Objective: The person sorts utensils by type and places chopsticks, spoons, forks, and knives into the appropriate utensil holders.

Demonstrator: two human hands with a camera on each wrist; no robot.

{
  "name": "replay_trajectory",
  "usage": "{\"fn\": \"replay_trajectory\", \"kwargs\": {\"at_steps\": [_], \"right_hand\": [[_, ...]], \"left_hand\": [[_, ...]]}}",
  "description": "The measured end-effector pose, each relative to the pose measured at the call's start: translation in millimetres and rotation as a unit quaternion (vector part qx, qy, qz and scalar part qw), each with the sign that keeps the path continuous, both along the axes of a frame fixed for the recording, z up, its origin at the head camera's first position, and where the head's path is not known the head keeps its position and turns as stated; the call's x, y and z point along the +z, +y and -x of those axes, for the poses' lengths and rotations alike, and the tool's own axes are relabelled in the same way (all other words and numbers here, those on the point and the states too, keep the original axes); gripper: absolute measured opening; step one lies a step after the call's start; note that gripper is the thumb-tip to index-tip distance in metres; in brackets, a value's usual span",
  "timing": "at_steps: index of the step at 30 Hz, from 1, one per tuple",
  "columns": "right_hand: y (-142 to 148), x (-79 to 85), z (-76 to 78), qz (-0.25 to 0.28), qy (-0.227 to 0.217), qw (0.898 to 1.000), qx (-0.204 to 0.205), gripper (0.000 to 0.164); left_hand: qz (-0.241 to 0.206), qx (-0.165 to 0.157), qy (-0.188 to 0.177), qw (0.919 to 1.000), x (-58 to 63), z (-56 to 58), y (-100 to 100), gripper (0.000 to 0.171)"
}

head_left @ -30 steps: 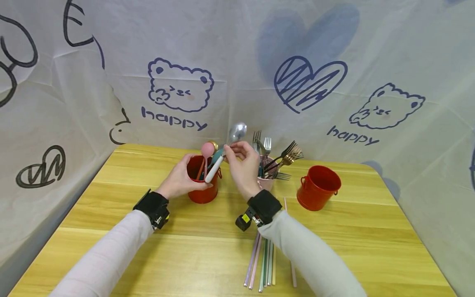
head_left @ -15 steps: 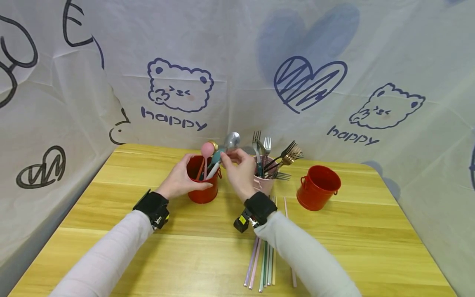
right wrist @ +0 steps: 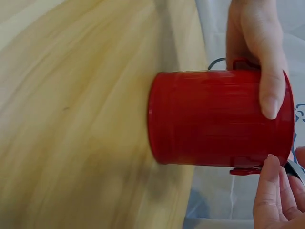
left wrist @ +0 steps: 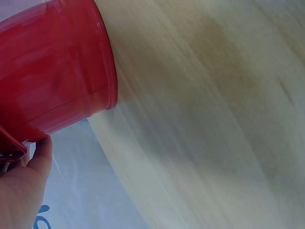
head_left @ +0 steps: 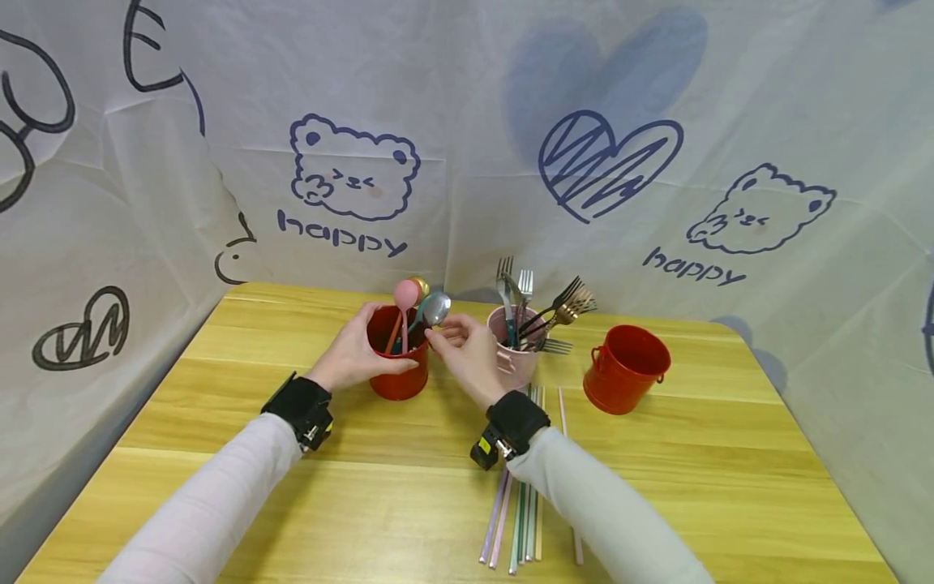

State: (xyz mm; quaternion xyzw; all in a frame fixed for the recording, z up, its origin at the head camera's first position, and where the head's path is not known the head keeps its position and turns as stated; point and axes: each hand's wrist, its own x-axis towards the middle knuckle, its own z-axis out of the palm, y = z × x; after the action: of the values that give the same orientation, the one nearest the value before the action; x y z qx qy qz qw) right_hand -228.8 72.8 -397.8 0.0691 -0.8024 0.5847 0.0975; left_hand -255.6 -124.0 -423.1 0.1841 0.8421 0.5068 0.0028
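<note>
- Left hand (head_left: 359, 350) grips the red bucket (head_left: 399, 380), apparently to steady it.
- Right hand (head_left: 470, 354) meets the silver spoon (head_left: 438, 308) at the rim; I cannot tell whether it pinches.

A creased white cloth (head_left: 467, 73) hangs behind the yellowish wooden table (head_left: 730, 495) and runs down both its sides. I can see a blue bear face (head_left: 355, 169) above the word "happy" (head_left: 341, 234), a blurry pale-blue heart (head_left: 620, 81) over a hatched one, and another bear (head_left: 761, 212) farther right. Black scrawls (head_left: 80, 328) mark the left side; light gleams softly on the boards.
</note>
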Motion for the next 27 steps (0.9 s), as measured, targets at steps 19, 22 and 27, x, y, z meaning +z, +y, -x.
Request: {"fn": "replay_trajectory", "kwargs": {"at_steps": [19,22,27], "right_hand": [[18,-16.5,-19.2,0.033,-0.054,0.997,0.050,0.014],[23,-16.8,-21.3,0.046,-0.060,0.995,0.064,0.017],[31,-12.5,-25.7,0.059,-0.068,0.993,0.081,0.019]], "left_hand": [[-0.004,-0.008,0.003,1.0000,2.6,-1.1,2,0.088],[0.007,-0.007,0.004,0.9999,3.7,-1.7,1,0.088],[0.037,0.006,0.013,0.9992,5.2,-3.2,0,0.089]]}}
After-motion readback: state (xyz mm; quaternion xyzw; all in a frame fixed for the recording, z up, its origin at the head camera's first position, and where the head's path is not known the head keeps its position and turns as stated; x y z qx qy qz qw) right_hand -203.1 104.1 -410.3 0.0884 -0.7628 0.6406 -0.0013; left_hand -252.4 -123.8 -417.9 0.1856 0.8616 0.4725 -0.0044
